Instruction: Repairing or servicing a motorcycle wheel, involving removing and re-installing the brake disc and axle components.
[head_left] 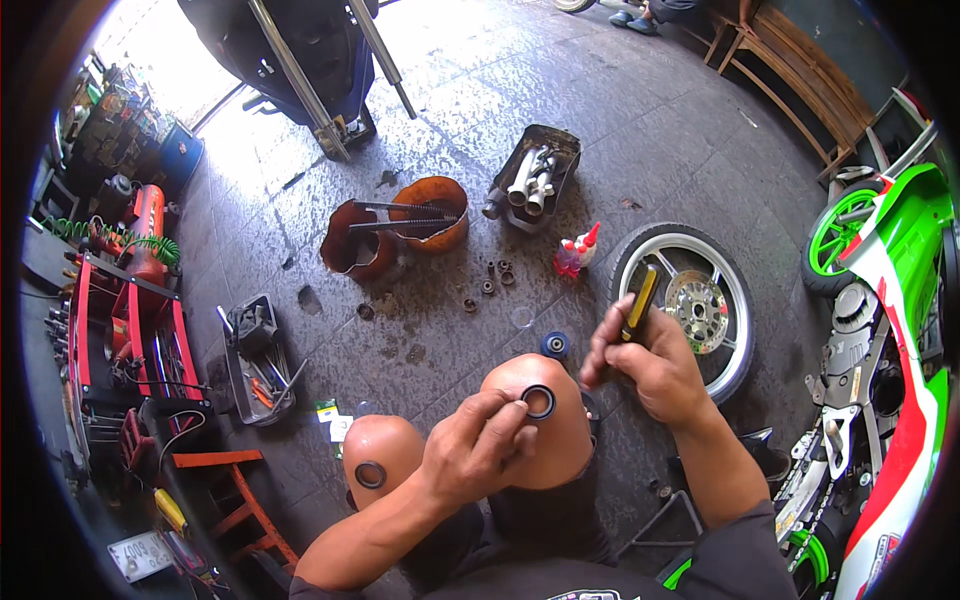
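Observation:
My left hand (480, 440) pinches a black ring seal (525, 404) over my bare right knee (535, 460). A second dark ring (369, 474) lies on my left knee (392, 450). Raised at the right, my right hand (650, 360) grips a yellow-and-black hand tool (640, 302), its working end not clear, in front of a loose wheel (736, 350) with a brake disc. A small blue round container (555, 345) is on the floor (440, 320) beyond my knees.
Two rusty cans (430, 235), a tub of silver tubes (530, 180), red bottles (572, 254) and small parts (488, 287) are ahead. Left stand a tool tray (260, 360) and red rack (140, 330); right, a green motorcycle (900, 350). A fork assembly (310, 100) and seated person (650, 15) are farther back.

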